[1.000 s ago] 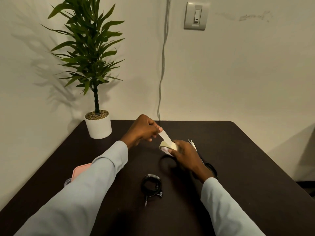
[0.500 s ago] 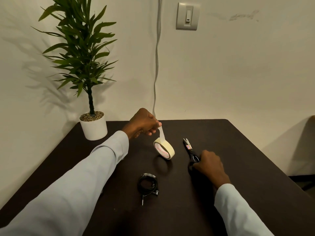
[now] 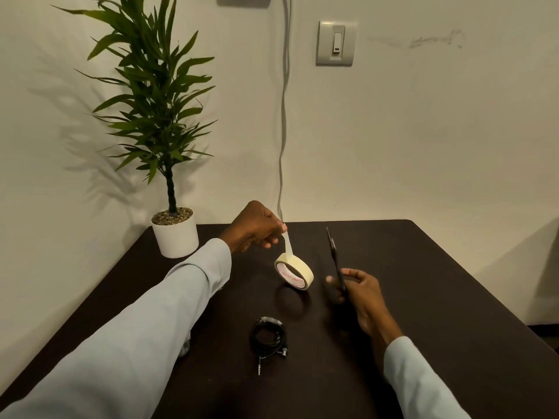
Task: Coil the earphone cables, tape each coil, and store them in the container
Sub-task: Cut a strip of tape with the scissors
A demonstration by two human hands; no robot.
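Observation:
My left hand pinches the free end of a cream tape strip, and the tape roll hangs from that strip just above the dark table. My right hand grips the handles of black scissors, whose blades point up and away, to the right of the roll. A coiled black earphone cable lies on the table nearer to me, its jack plug sticking out toward me. The container is hidden behind my left sleeve.
A potted plant in a white pot stands at the table's far left corner. A grey cable runs down the wall behind the table, beside a light switch.
My right hand let go of the tape roll, took hold of the scissors on the table and lifted them upright. My left hand keeps the strip, with the roll now dangling from it.

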